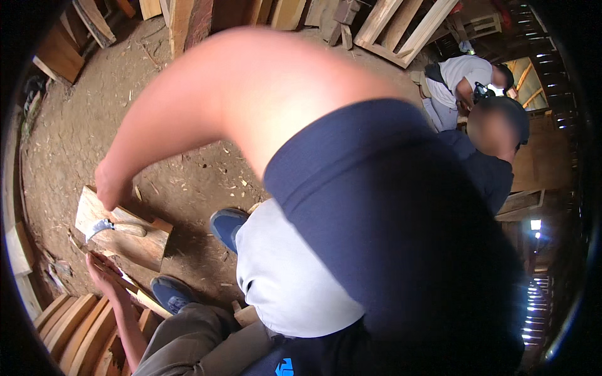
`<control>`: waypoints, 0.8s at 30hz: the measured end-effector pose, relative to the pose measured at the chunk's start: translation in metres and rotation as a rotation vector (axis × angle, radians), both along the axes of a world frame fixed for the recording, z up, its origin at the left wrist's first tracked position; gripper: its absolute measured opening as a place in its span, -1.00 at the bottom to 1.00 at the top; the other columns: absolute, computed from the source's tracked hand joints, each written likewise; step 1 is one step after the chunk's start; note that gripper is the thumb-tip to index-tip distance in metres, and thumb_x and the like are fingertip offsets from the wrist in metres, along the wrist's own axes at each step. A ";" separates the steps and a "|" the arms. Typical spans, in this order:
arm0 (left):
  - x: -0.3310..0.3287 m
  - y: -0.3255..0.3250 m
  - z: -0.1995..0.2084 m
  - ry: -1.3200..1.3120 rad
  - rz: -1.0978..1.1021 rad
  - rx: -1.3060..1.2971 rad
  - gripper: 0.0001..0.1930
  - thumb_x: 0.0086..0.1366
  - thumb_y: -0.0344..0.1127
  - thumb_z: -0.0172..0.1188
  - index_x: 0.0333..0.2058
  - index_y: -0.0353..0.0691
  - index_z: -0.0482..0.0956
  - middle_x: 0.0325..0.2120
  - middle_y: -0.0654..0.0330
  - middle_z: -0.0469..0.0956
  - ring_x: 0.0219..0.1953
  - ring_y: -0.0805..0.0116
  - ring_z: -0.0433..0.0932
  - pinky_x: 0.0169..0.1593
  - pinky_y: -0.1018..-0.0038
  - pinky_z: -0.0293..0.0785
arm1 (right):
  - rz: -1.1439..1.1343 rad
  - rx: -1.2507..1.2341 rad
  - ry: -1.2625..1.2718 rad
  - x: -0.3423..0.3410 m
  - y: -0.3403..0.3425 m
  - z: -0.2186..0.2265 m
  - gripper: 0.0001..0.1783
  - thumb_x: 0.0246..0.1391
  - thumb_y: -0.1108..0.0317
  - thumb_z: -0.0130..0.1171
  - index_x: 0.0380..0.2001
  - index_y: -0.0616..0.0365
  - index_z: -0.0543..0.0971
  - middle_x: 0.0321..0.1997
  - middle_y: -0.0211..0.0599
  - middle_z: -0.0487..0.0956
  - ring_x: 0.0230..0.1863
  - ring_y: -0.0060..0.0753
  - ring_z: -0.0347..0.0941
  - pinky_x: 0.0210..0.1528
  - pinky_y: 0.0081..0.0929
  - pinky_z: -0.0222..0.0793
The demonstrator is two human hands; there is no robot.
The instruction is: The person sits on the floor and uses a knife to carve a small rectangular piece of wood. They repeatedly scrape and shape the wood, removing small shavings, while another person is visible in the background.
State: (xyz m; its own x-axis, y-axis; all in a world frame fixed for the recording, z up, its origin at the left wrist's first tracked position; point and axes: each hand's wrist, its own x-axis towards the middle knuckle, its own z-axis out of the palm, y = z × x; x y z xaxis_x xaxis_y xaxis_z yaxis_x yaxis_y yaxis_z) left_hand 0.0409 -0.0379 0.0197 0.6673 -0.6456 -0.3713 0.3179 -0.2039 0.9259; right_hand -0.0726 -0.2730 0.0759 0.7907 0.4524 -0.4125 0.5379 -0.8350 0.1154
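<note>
My right arm, bare below a navy sleeve, reaches across to the left. My right hand is at the far edge of a rough wooden block on the dirt floor; its fingers are mostly hidden. On top of the block lies a hand tool with a curved metal head and a short wooden handle. In front of the block, my left hand is closed around a narrow strip of wood, which slants down beside my shoe.
Curved wooden pieces stand in a row at lower left. Boards and a wooden frame lie along the back. Two people are at the right, one in a dark cap, one in a grey shirt. My shoes flank the block's near side.
</note>
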 end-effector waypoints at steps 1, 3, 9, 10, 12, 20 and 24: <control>0.001 -0.005 0.003 0.016 0.025 0.003 -0.72 0.32 0.09 -0.03 -0.34 0.04 0.41 -0.60 0.47 0.33 -0.67 0.66 0.23 -0.61 0.67 0.11 | -0.124 0.012 -0.002 0.009 0.004 0.000 -0.77 -0.04 0.31 0.11 -0.27 0.07 0.62 -0.21 -0.19 0.62 -0.18 -0.09 0.55 -0.24 -0.12 0.47; 0.004 -0.007 0.009 0.036 0.076 0.018 -0.72 0.32 0.08 -0.03 -0.33 0.03 0.40 -0.61 0.46 0.33 -0.67 0.64 0.24 -0.62 0.67 0.12 | -0.371 0.049 -0.019 0.026 0.017 -0.006 -0.77 -0.05 0.31 0.12 -0.28 0.03 0.64 -0.21 -0.20 0.62 -0.18 -0.14 0.56 -0.27 -0.12 0.47; -0.012 -0.005 0.014 0.054 0.077 0.017 -0.72 0.32 0.08 -0.07 -0.30 0.03 0.39 -0.59 0.43 0.33 -0.66 0.61 0.27 -0.63 0.64 0.16 | -0.753 0.401 -0.235 0.025 0.040 -0.013 -0.73 -0.17 0.26 0.18 -0.35 0.13 0.66 -0.30 -0.17 0.64 -0.24 -0.17 0.59 -0.27 -0.20 0.50; -0.015 -0.002 0.014 0.066 0.062 0.026 -0.72 0.32 0.08 -0.07 -0.30 0.04 0.39 -0.59 0.44 0.33 -0.65 0.62 0.27 -0.63 0.64 0.16 | -0.815 0.456 -0.233 0.025 0.048 -0.017 -0.72 -0.18 0.27 0.18 -0.36 0.13 0.65 -0.32 -0.16 0.64 -0.25 -0.15 0.59 -0.28 -0.19 0.50; -0.025 -0.004 0.014 0.084 0.142 0.054 -0.73 0.32 0.08 -0.07 -0.30 0.05 0.39 -0.58 0.45 0.33 -0.65 0.64 0.27 -0.63 0.65 0.15 | -0.910 0.543 -0.279 0.018 0.053 -0.024 -0.70 -0.18 0.24 0.16 -0.37 0.18 0.65 -0.38 -0.06 0.63 -0.29 -0.09 0.59 -0.30 -0.15 0.49; -0.035 0.002 0.013 0.025 0.056 0.071 -0.72 0.35 0.04 -0.10 -0.31 -0.01 0.38 -0.60 0.42 0.32 -0.67 0.62 0.25 -0.64 0.64 0.14 | -1.248 0.769 -0.169 -0.022 0.079 -0.024 -0.38 -0.11 0.05 0.13 -0.11 0.40 0.42 -0.22 0.12 0.56 -0.20 0.01 0.56 -0.21 -0.15 0.47; -0.031 0.005 0.004 0.051 0.086 0.050 -0.73 0.36 0.04 -0.12 -0.32 0.00 0.36 -0.58 0.42 0.32 -0.69 0.61 0.24 -0.65 0.64 0.13 | -1.232 0.755 -0.121 -0.028 0.087 -0.052 -0.11 -0.15 -0.11 0.16 0.05 0.48 0.26 0.02 0.25 0.41 -0.03 0.04 0.48 -0.08 -0.15 0.42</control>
State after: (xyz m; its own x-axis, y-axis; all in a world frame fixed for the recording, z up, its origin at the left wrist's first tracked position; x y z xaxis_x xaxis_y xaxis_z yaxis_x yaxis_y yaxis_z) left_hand 0.0098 -0.0329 0.0233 0.6986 -0.5670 -0.4364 0.3827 -0.2194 0.8975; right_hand -0.1001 -0.1858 0.0234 0.8428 -0.4525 -0.2914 -0.5337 -0.6325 -0.5613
